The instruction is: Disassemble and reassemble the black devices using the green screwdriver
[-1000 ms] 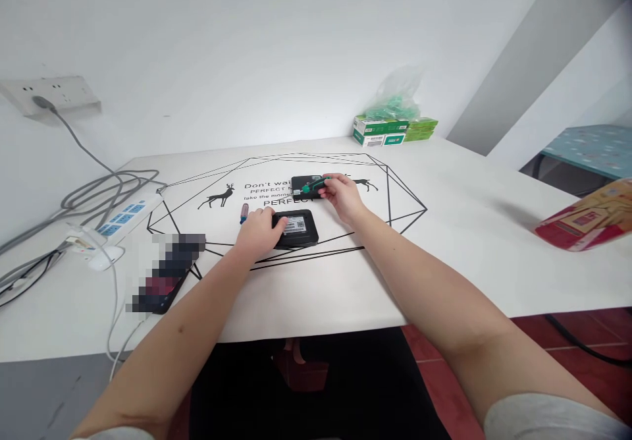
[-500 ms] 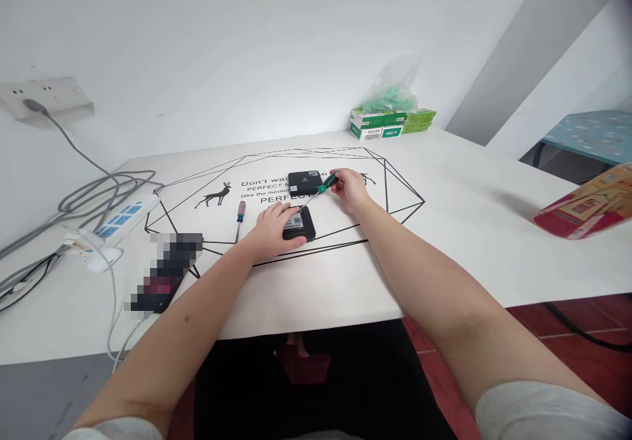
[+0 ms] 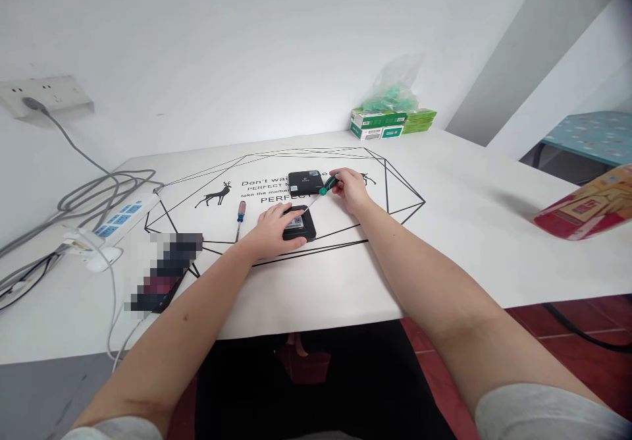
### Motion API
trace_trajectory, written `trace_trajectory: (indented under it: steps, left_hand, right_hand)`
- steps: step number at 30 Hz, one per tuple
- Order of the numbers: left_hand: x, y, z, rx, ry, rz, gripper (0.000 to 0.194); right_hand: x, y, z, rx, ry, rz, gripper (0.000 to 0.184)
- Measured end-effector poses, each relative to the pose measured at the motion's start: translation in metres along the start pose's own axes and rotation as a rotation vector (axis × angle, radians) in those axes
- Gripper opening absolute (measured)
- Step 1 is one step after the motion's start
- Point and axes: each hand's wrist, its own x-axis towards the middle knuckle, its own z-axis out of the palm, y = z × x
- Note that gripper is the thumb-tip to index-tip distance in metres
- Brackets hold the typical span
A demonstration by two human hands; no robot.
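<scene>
On the table lies a small black drive enclosure (image 3: 307, 230) with a white printed label on its upper face. My left hand (image 3: 271, 232) grips it from the left, the thumb along the near edge and the fingers across the far part, hiding its left side. A screwdriver (image 3: 328, 184) with a green and black handle is pinched in my right hand (image 3: 349, 191). Its thin shaft slants down to the left, and the tip meets the enclosure close to my left fingertips. Just beyond is a flat black cover (image 3: 305, 182) with a small sticker at its corner.
Left of my hands lies a second screwdriver (image 3: 240, 216). A pixelated phone-like object (image 3: 168, 275), a power strip (image 3: 121, 219) and grey cables (image 3: 108, 186) occupy the left side. Green and white boxes (image 3: 378, 122) stand by the wall; a food package (image 3: 582, 206) is at right.
The screwdriver's tip has shifted slightly right along the enclosure, and its handle has tilted a little. Both hands stay almost in place.
</scene>
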Motion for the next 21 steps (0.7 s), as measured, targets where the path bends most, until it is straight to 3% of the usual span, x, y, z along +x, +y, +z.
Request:
trace_trajectory:
  steps: [4, 9, 12, 17, 21]
  left_hand:
    - [0.000, 0.001, -0.001, 0.018, -0.014, -0.003, 0.077]
    - [0.000, 0.000, -0.004, 0.003, -0.027, -0.024, 0.096]
    - [0.000, -0.001, -0.007, -0.016, -0.039, -0.033, 0.096]
    - [0.001, 0.001, -0.010, -0.103, 0.018, -0.018, 0.096]
    - [0.002, 0.007, -0.004, -0.134, 0.077, 0.042, 0.095]
  right_hand:
    - [0.003, 0.001, -0.003, -0.014, 0.022, -0.019, 0.009]
    - [0.006, -0.003, -0.007, 0.000, 0.075, -0.046, 0.011]
    - [0.006, -0.005, -0.005, 0.000, 0.116, -0.061, 0.013]
    - [0.002, -0.010, 0.008, 0.027, 0.151, -0.129, 0.022]
    - [-0.009, -0.016, 0.021, 0.033, 0.075, -0.213, 0.024]
